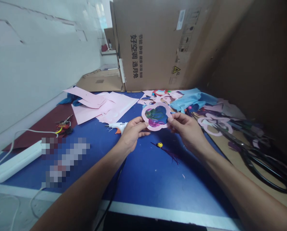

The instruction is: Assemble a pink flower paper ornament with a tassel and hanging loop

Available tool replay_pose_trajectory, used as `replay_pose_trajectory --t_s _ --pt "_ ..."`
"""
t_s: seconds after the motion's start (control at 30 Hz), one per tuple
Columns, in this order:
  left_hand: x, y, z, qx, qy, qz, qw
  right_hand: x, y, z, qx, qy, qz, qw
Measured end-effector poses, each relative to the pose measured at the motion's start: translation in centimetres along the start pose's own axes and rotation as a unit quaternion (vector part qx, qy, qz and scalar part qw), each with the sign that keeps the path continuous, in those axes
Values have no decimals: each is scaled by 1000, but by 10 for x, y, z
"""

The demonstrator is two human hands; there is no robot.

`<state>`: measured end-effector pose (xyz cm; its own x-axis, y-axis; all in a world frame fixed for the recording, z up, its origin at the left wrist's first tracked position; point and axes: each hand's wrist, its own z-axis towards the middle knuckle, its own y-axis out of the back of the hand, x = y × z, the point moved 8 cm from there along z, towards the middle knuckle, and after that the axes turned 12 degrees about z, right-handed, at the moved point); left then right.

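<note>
Between my two hands, raised above the blue table [143, 179], is a pink flower-shaped paper frame [147, 109] with a see-through middle that shows purple and green pieces. My left hand [135, 133] pinches its left edge. On the opposite edge, the thumb and fingers of my right hand [182, 128] are closed. A white glue gun [116, 127] with an orange trigger lies just beyond my left hand, partly hidden by it. Below the frame, a small yellow bell [160, 145] rests on the table beside thin dark purple strands [171, 154].
Pink paper sheets [119, 102] lie at the back left. Large black-handled scissors [254, 154] and another pink flower-shaped cutout [226, 123] are at right, near crumpled blue material [193, 98]. A white power strip [20, 160] sits left. Tall cardboard [157, 48] stands behind.
</note>
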<state>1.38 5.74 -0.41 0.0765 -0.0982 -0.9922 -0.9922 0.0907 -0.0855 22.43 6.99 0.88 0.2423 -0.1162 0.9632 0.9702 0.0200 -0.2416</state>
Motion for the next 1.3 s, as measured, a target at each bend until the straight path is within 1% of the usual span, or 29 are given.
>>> replay_pose_trajectory --t_s 0.27,0.5,0.63,0.8,0.97,1.3 --pt "-1 6 4 -21 -15 -38 999 0 0 0 -2 0 4 1000" --pt "0 -1 1 5 -10 -22 1000 -4 -2 -1 2 -8 7 1000" --pt "1 -2 2 5 -4 -25 1000 -5 -3 -1 5 -8 10 1000" --pt "5 2 3 -12 12 -23 1000 -6 -3 0 7 -7 7 1000" --pt "5 7 4 -37 7 -4 999 -4 -3 -2 5 -9 6 1000" --pt "2 12 3 -65 4 1 998 -1 6 -1 -36 -4 5 999"
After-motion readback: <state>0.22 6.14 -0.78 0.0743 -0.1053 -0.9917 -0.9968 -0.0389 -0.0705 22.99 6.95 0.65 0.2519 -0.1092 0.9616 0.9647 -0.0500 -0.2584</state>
